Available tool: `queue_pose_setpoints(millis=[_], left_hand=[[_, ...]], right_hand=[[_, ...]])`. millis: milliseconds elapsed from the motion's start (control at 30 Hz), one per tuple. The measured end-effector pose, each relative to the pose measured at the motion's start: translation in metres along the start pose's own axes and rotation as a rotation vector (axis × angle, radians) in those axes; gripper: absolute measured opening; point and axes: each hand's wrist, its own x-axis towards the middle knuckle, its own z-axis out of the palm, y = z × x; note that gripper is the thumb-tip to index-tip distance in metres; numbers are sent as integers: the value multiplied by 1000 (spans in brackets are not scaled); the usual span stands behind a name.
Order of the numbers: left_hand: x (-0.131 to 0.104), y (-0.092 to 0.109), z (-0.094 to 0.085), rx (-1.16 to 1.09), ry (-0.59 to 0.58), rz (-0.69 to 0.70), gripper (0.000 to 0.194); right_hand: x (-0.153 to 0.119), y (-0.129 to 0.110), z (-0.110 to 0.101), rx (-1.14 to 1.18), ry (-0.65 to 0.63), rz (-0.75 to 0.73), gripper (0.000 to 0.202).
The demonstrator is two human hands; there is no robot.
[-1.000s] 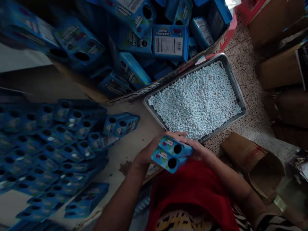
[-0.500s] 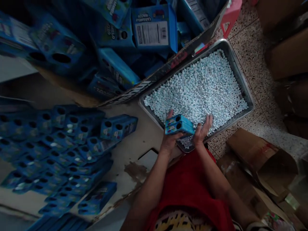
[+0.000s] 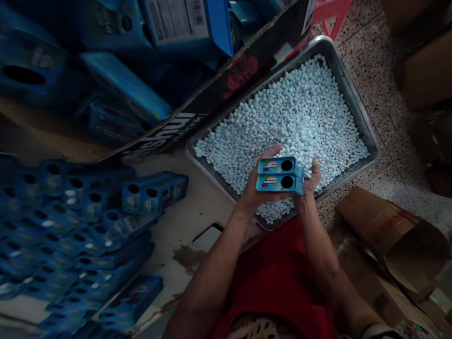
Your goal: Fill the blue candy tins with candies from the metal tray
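Left hand [image 3: 251,189] is clamped on a pair of blue CARAMELO MACIZO cartons [image 3: 277,182], side by side, printed faces and round cutouts up. Right hand [image 3: 311,181] is cupped at the cartons' right end, a few pale pieces at its fingers; it blocks the view of that end, so can't tell if it's closed on anything.

Grip sits over the near edge of a metal tray [image 3: 346,87]. Pale blue-white candies [image 3: 268,113] fill most of it, spreading up, left and right of the grip, plus a small patch just below.

Up-left of the grip: large printed cardboard box [image 3: 240,77], its wall running right along the tray's far-left side, more blue cartons jumbled inside. Farther left: a crowd of blue cartons [image 3: 84,240] on the tabletop [image 3: 208,207], many with cutouts up, well apart from the grip.

Below-left: flat dark-edged object [image 3: 208,238], partly covered by the left forearm. Directly below: red apron [image 3: 275,273], close to the tray. Lower right: open brown cardboard box [image 3: 384,230]. Beyond the tray, upper right: speckled tile floor [image 3: 367,70] and a red plastic piece [image 3: 332,19].
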Motion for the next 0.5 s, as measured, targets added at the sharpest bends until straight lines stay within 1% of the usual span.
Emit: queue_pose_setpoints(millis=[33, 100, 167, 233, 267, 333, 400, 433, 500], left_hand=[[-4, 10, -8, 146, 47, 70, 111], [-12, 24, -24, 465, 179, 176, 89], [-19, 31, -34, 724, 281, 203, 74], [-21, 31, -34, 882, 330, 185, 71], [-21, 31, -31, 923, 334, 174, 71], [-20, 31, -24, 953, 324, 146, 70], [-19, 32, -16, 965, 307, 98, 67], [-19, 34, -14, 969, 295, 69, 66], [-21, 36, -11, 973, 260, 25, 66]], right_hand=[[-1, -7, 7, 57, -17, 49, 36], [-11, -23, 22, 88, -56, 71, 30], [-30, -36, 38, 44, -144, 50, 29], [-51, -45, 50, -44, -220, -6, 29], [-61, -47, 54, -95, -254, -62, 26], [-75, -49, 59, -228, -326, -233, 20], [-81, -50, 63, -404, -411, -409, 19], [-80, -51, 64, -498, -444, -468, 21], [-74, -55, 70, -677, -485, -502, 27]])
